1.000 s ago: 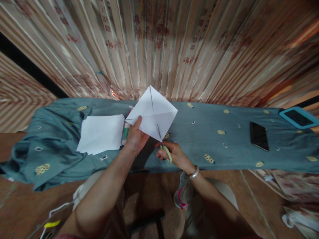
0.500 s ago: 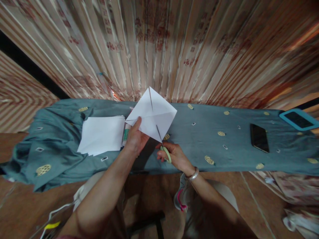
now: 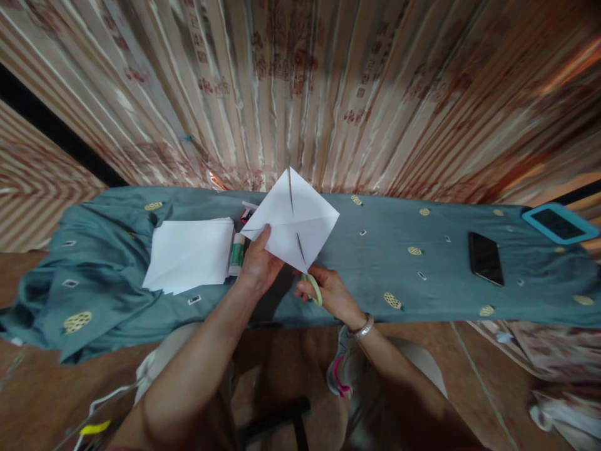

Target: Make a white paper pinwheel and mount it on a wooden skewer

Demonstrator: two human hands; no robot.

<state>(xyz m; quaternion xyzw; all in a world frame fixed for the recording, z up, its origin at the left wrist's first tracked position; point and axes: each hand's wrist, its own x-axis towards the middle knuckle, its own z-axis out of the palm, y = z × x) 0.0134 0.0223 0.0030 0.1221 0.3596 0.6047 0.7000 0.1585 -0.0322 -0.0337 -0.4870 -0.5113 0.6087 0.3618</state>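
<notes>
My left hand (image 3: 261, 263) grips a square sheet of white paper (image 3: 310, 210) near its left corner, thumb on top. The paper is turned cornerwise, with crossing creases and slits running in from its top, left and bottom corners. My right hand (image 3: 326, 289) is closed on the pale green handles of a pair of scissors (image 3: 313, 289). Their blades lie at the slit by the paper's bottom corner; how far they are open I cannot tell. Just left of my left hand are a green and white glue stick (image 3: 237, 252) and a stack of white paper (image 3: 190, 255).
A teal cloth with pineapple prints (image 3: 366, 263) covers the narrow table. On its right side lie a black phone (image 3: 485, 258) and a blue-framed tablet (image 3: 559, 224). A small red and black object (image 3: 247, 215) sits behind the paper. A pleated curtain (image 3: 300, 94) hangs along the back.
The held paper has shifted slightly right, uncovering the glue stick and the small red and black object. The scissors stay at its bottom corner.
</notes>
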